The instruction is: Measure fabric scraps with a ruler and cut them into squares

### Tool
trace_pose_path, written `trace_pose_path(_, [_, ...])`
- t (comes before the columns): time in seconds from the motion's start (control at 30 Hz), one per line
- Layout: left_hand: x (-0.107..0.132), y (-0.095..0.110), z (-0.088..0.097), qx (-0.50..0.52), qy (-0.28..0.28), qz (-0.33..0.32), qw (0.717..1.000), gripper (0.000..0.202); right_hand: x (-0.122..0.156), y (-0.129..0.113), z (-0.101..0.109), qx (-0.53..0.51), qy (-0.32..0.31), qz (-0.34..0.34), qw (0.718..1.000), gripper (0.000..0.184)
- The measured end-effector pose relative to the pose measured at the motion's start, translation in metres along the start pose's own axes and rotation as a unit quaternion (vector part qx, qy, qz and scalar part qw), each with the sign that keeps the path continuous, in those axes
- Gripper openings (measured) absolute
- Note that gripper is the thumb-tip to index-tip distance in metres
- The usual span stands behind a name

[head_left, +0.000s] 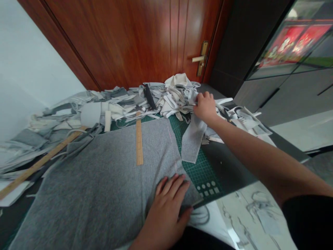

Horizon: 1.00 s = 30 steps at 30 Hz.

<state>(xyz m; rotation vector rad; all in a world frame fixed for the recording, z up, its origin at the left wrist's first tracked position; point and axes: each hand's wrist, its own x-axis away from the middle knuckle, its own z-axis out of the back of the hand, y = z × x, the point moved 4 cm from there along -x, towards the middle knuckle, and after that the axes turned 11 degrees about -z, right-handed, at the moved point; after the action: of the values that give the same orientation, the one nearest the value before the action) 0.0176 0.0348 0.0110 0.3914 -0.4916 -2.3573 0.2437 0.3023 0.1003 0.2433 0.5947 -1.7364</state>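
Observation:
A large piece of grey fabric [104, 177] lies spread over a green cutting mat [200, 170]. My left hand [169, 201] rests palm down on the fabric's near right part, fingers stretched out. Further off, my right hand [206, 107] reaches to the scrap pile, its fingers curled on a grey fabric scrap [193, 140]. That scrap trails from the hand down onto the mat, beside the large piece's right edge. A short wooden ruler [139, 142] lies on the large fabric. Along its right side runs a faint pinkish line.
Heaped fabric offcuts [125, 104] line the table's back and left, against a brown wooden door [130, 38]. A long wooden ruler [44, 161] lies across the left offcuts. More scraps [247, 121] sit behind my right arm. Thread and bits lie on the floor [249, 215] below.

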Motion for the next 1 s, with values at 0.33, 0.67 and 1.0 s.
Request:
trace_pose_path(0.33, [0.015, 0.009, 0.026, 0.044, 0.052, -0.009, 0.998, 0.050, 0.147, -0.060, -0.028, -0.065, -0.258, 0.292, 0.919, 0.053])
trace_pose_path(0.67, [0.013, -0.110, 0.099, -0.175, 0.059, 0.327, 0.927, 0.036, 0.270, -0.026, 0.022, -0.134, -0.301, 0.410, 0.851, 0.080])
trace_pose_path(1.0, [-0.039, -0.138, 0.106, -0.108, 0.025, 0.414, 0.904, 0.058, 0.298, 0.001, 0.039, -0.169, -0.279, 0.447, 0.833, 0.061])
